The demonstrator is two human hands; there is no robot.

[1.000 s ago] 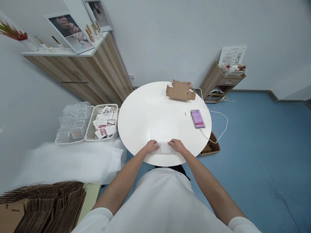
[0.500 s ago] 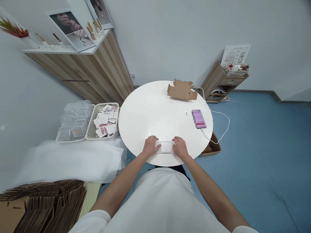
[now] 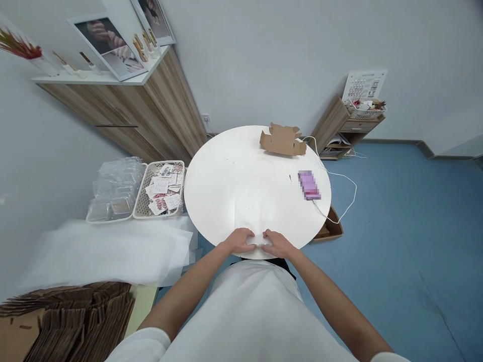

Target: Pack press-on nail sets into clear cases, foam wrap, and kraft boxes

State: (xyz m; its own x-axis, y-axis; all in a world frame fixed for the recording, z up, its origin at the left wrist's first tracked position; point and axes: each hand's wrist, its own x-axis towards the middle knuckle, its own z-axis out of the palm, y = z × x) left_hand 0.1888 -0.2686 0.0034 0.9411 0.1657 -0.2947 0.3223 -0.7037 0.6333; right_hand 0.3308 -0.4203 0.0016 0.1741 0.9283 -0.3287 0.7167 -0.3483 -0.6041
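My left hand (image 3: 241, 240) and my right hand (image 3: 278, 244) meet near the front edge of the round white table (image 3: 211, 186). Between them they grip a small, translucent white packet (image 3: 259, 241), one hand at each end, with fingers and thumbs curled around it. What is inside the packet cannot be made out. A thin white sheet (image 3: 247, 211) lies flat on the tabletop just beyond the hands, hard to tell from the white surface.
An unfolded cardboard box (image 3: 284, 140) lies at the table's back, and a phone (image 3: 309, 185) with a white cable at the right. To the left are a basket of cards (image 3: 141, 201), clear plastic boxes (image 3: 116, 188), white sheets (image 3: 113, 251) and stacked flat cardboard (image 3: 79, 322).
Both hands have drawn toward my body and closer together, bringing the white packet to the table's near edge. More of the flat sheet now shows beyond them.
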